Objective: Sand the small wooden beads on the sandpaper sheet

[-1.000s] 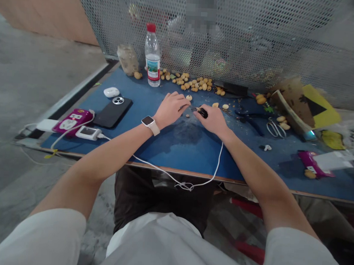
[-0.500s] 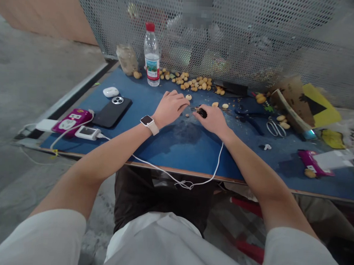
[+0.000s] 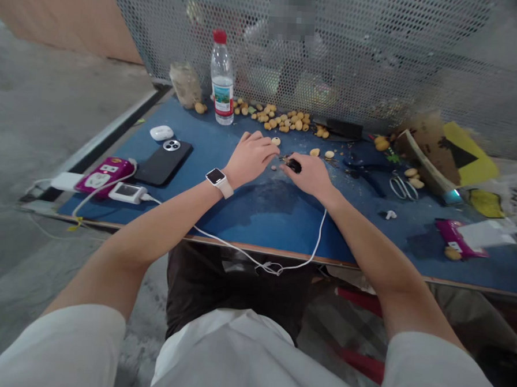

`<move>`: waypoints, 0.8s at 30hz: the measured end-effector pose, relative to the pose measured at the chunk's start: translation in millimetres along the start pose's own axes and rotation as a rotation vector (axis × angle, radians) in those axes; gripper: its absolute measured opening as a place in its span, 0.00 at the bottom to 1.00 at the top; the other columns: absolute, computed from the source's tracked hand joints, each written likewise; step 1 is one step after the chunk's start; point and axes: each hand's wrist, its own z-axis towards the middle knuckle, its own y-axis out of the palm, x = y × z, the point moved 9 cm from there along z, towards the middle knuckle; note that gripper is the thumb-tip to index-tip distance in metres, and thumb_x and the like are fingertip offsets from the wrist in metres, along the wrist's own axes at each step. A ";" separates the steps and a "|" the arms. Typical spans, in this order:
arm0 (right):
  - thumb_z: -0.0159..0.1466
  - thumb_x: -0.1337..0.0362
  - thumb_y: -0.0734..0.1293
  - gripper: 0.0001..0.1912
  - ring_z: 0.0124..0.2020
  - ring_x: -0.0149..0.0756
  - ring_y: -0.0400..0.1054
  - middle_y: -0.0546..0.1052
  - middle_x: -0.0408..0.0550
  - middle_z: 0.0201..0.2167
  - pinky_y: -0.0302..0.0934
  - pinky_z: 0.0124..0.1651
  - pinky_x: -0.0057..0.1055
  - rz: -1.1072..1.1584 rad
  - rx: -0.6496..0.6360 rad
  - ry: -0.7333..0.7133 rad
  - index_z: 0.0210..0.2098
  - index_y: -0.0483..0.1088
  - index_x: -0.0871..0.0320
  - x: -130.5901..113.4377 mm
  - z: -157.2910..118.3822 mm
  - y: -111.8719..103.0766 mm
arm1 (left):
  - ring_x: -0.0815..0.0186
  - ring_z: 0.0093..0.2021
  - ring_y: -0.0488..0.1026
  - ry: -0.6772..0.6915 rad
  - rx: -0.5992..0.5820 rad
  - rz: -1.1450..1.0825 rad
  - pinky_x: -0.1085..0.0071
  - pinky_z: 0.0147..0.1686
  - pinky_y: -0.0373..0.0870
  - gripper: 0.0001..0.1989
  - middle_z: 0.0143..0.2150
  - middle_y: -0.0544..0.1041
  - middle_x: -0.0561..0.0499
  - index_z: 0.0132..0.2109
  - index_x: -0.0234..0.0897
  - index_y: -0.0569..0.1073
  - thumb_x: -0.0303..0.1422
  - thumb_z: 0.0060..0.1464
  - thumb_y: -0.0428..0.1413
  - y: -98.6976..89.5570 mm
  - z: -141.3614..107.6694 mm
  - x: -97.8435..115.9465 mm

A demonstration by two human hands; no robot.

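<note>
My right hand (image 3: 310,174) is closed around a small black rounded object (image 3: 293,165) just above the blue table (image 3: 240,215). Close by on the left, my left hand (image 3: 252,157) has its fingers bent and drawn together, tips pointing at the black object; what they pinch, if anything, is too small to make out. Beyond the fingertips lies a pale yellow round piece (image 3: 275,141), and a tiny pinkish bit (image 3: 273,168) rests between the hands. Two pale cut pieces (image 3: 315,152) sit past my right hand.
Along the perforated metal screen (image 3: 347,65) stand a water bottle (image 3: 222,93) and a row of small yellow round fruits (image 3: 283,123). At left are a phone (image 3: 165,162) and a purple power strip (image 3: 107,174); at right, dark-handled pliers (image 3: 367,175) and scissors (image 3: 404,188). A white cable (image 3: 238,253) hangs over the front edge.
Both hands stay nearly in place. The left fingertips have shifted slightly toward the black object, which remains in the right hand.
</note>
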 end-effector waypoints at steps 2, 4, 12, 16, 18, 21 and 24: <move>0.82 0.45 0.70 0.18 0.49 0.59 0.83 0.91 0.59 0.46 0.63 0.46 0.44 0.006 0.031 0.008 0.48 0.81 0.53 2.2 0.0 -2.1 | 0.46 0.56 0.79 -0.002 0.034 -0.006 0.46 0.62 0.73 0.20 0.51 0.90 0.42 0.53 0.42 0.90 0.31 0.86 0.52 -1.9 -0.2 -3.3; 0.82 0.46 0.70 0.18 0.49 0.60 0.84 0.91 0.59 0.46 0.64 0.46 0.44 0.013 0.055 0.016 0.47 0.81 0.53 4.7 0.2 -3.8 | 0.46 0.56 0.79 -0.001 0.048 -0.023 0.45 0.63 0.73 0.20 0.50 0.90 0.42 0.53 0.42 0.91 0.31 0.85 0.53 -2.1 -0.3 -6.3; 0.81 0.46 0.69 0.18 0.47 0.59 0.83 0.91 0.58 0.46 0.64 0.46 0.44 0.014 0.037 -0.011 0.48 0.83 0.53 2.2 0.3 -2.5 | 0.46 0.55 0.79 0.005 0.011 -0.060 0.45 0.63 0.73 0.17 0.50 0.90 0.41 0.53 0.41 0.91 0.30 0.84 0.55 3.5 -0.3 -7.1; 0.81 0.46 0.70 0.18 0.47 0.58 0.82 0.91 0.58 0.47 0.64 0.47 0.45 0.025 0.014 -0.027 0.48 0.83 0.53 -0.9 -0.6 -1.6 | 0.47 0.55 0.78 0.015 -0.004 -0.089 0.46 0.65 0.73 0.18 0.50 0.90 0.42 0.53 0.42 0.91 0.30 0.84 0.55 4.7 -0.6 -3.2; 0.82 0.45 0.69 0.19 0.47 0.58 0.82 0.91 0.59 0.47 0.64 0.48 0.46 0.020 0.012 -0.016 0.48 0.83 0.52 0.2 -0.6 -1.8 | 0.47 0.56 0.78 0.014 -0.013 -0.092 0.45 0.65 0.72 0.17 0.50 0.90 0.42 0.53 0.42 0.91 0.31 0.85 0.55 5.0 -0.6 -2.9; 0.82 0.45 0.69 0.19 0.47 0.58 0.81 0.90 0.59 0.47 0.64 0.48 0.46 0.024 -0.010 -0.024 0.47 0.82 0.53 -0.3 -0.5 -0.2 | 0.46 0.56 0.79 0.020 -0.050 -0.104 0.46 0.64 0.73 0.17 0.52 0.91 0.41 0.54 0.41 0.91 0.31 0.84 0.55 6.7 -0.6 -1.3; 0.81 0.46 0.69 0.18 0.46 0.57 0.82 0.90 0.59 0.46 0.63 0.47 0.45 0.029 -0.041 -0.040 0.47 0.82 0.53 -2.9 -0.5 2.9 | 0.44 0.59 0.81 0.016 -0.127 -0.093 0.46 0.64 0.74 0.16 0.55 0.91 0.40 0.55 0.40 0.90 0.30 0.83 0.55 10.6 -0.4 2.3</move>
